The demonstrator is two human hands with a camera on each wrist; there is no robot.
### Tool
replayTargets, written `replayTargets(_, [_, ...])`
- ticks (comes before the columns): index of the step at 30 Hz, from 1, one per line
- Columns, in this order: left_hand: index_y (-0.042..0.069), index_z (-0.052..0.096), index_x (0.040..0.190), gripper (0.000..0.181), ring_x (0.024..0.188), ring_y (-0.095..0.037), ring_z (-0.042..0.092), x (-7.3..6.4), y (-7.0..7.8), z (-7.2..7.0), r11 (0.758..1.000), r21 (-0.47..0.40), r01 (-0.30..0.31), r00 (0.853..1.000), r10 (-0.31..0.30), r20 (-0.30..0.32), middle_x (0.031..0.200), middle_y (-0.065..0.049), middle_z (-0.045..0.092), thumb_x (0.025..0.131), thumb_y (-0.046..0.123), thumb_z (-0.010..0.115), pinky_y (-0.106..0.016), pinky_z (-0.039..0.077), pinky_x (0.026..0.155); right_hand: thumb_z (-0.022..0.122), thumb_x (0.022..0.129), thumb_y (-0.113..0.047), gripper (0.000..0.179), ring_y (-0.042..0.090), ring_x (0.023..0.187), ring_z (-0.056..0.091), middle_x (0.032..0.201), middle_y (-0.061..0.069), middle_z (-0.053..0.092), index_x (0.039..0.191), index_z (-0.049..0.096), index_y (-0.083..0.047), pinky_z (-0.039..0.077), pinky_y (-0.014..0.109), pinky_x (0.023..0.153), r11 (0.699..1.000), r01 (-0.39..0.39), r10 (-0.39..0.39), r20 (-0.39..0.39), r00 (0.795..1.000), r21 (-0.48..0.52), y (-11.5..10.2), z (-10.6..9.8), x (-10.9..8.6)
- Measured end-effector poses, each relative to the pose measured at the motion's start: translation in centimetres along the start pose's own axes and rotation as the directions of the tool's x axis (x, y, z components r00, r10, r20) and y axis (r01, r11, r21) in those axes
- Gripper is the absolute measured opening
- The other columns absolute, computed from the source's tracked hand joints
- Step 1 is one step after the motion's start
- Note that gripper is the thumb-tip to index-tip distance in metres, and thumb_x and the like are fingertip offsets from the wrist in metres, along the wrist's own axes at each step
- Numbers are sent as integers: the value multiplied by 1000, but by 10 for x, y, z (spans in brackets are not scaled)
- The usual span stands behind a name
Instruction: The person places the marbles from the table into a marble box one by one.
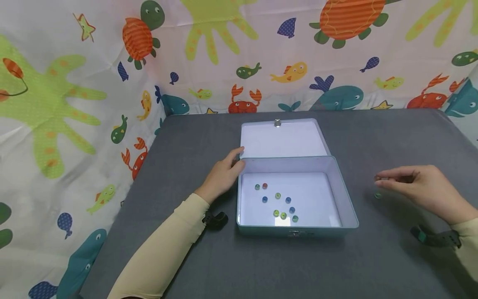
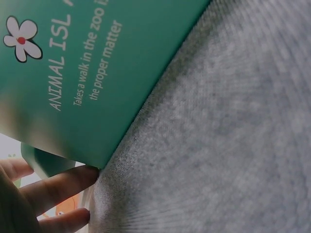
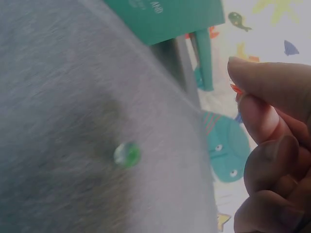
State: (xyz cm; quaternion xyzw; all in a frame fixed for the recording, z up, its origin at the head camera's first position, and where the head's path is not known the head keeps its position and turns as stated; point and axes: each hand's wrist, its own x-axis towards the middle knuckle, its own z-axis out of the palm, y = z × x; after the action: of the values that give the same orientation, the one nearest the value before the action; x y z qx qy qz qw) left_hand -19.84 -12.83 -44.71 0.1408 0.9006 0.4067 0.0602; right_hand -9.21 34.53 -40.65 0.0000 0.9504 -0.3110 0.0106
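Observation:
A teal metal box (image 1: 298,231) with a white inside stands on the grey table, its lid (image 1: 284,139) folded back. Several glass marbles, among them a blue marble (image 1: 288,200) and a red marble (image 1: 264,186), lie on its floor. My left hand (image 1: 223,174) rests against the box's back left corner by the hinge, fingers nearly straight. To the right of the box, my right hand (image 1: 422,182) is held over the table, thumb and index finger close together. No object shows between their tips in the right wrist view. Below those fingertips lies a green marble (image 3: 127,154).
A grey cloth (image 1: 201,265) covers the table. Behind it and along the left hangs a white curtain (image 1: 224,91) printed with sea animals. A dark strap device sits at each wrist. The box's small clasp (image 1: 294,234) faces the front.

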Motion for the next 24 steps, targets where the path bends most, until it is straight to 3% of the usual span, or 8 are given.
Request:
replayTargets(5, [30,42,161,62,109,-25,62,0,-1,-1,1000,-4,-4,1000,4,2,142,-10,65,103,52,41,-47,50,94,79,95,-38,41,-4,82,66,111,13,79,120,79,-5,54,19,65,1000,14,-14,-11,1000,0,-15,-5,9])
replayTargets(17, [31,42,161,62,112,-25,62,-1,-2,-1,1000,8,13,1000,-13,0,147,-10,62,103,53,42,-48,49,97,80,94,-39,42,0,88,68,112,7,79,125,79,-11,54,19,71,995,87,-88,25,996,50,-58,-3,31])
replayTargets(24, [31,42,161,63,103,-26,61,2,-3,1,1000,23,1,1000,-1,-9,142,-11,65,103,54,40,-46,49,89,80,94,-36,36,7,88,67,110,7,79,122,80,-14,55,21,71,987,148,-149,16,989,59,-80,3,41])
